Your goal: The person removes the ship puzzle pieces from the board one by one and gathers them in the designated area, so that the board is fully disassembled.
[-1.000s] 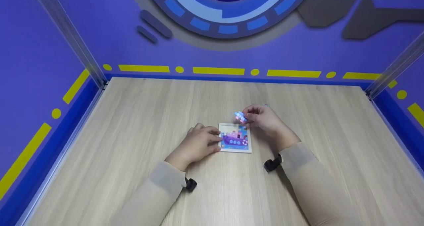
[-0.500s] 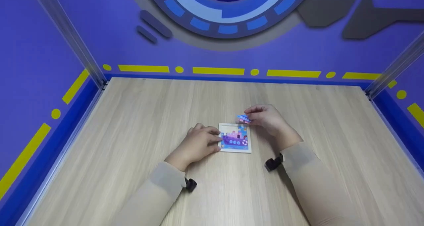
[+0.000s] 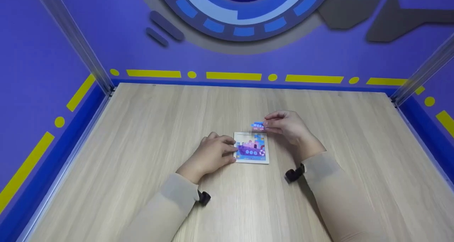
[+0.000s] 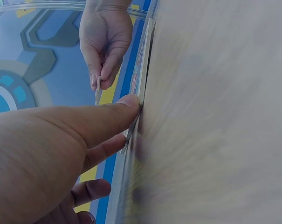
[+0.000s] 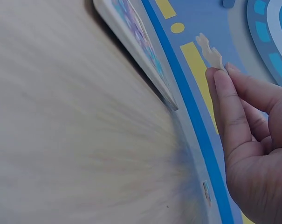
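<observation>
A small jigsaw puzzle (image 3: 251, 151) in a pale frame lies on the table, with a purple ship picture and a bare cream patch at its upper left. My left hand (image 3: 214, 151) rests beside it, thumb and fingertips touching the frame's left edge; the left wrist view has the thumb stretched straight against that edge. Above the frame's far edge, my right hand (image 3: 289, 126) pinches a blue and pink puzzle piece (image 3: 258, 126) between thumb and fingers. Its pale, knobbed back (image 5: 209, 52) faces the right wrist camera.
Another small flat piece (image 5: 206, 192) lies on the table in the right wrist view; the right hand hides it from the head view. A blue-purple wall (image 3: 227, 62) bounds the wooden table (image 3: 159, 110) at the back, with side walls left and right.
The right hand has turned the puzzle piece so it now lies more level, and has shifted slightly right. The left hand and the frame have stayed in place.
</observation>
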`<state>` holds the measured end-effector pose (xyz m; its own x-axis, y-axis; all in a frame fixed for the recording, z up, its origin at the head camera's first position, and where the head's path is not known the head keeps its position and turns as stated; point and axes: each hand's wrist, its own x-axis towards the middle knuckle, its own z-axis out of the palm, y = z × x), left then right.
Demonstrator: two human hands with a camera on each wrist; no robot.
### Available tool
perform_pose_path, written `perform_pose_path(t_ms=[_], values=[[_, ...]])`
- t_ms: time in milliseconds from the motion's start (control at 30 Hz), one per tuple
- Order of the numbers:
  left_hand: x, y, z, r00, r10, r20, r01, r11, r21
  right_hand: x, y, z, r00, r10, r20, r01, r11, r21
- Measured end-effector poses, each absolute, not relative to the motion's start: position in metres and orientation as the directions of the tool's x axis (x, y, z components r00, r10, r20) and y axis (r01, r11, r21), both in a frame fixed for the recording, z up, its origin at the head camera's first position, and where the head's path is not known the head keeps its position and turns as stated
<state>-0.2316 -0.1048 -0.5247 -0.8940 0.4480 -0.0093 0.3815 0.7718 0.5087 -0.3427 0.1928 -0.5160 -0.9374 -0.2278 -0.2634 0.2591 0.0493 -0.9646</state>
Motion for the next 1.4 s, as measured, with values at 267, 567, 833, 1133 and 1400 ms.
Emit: perform_pose_path(t_ms=[267, 567, 833, 1133, 1400], values=[[-0.231, -0.106, -0.525, -0.895, 0.446, 0.000, 0.383, 0.770, 0.511, -0.342, 0.200, -0.513, -0.952, -0.177, -0.248, 0.248, 0.024, -0.968], [-0.226, -0.110, -0.526, -0.898, 0.440, -0.005, 0.371, 0.763, 0.529, -0.344, 0.238, -0.504, -0.969, -0.085, -0.233, 0.234, 0.002, -0.972], [-0.228, -0.109, -0.525, -0.897, 0.443, 0.003, 0.379, 0.764, 0.523, -0.358, 0.286, -0.507, -0.966, -0.010, -0.258, 0.259, -0.017, -0.966], [-0.229, -0.109, -0.523, -0.898, 0.440, -0.008, 0.370, 0.763, 0.530, -0.374, 0.308, -0.507, -0.961, 0.004, -0.277, 0.266, 0.295, -0.918], [-0.230, -0.106, -0.524, -0.898, 0.439, -0.002, 0.368, 0.756, 0.542, -0.381, 0.305, -0.500, -0.972, 0.032, -0.233, 0.216, 0.513, -0.831]])
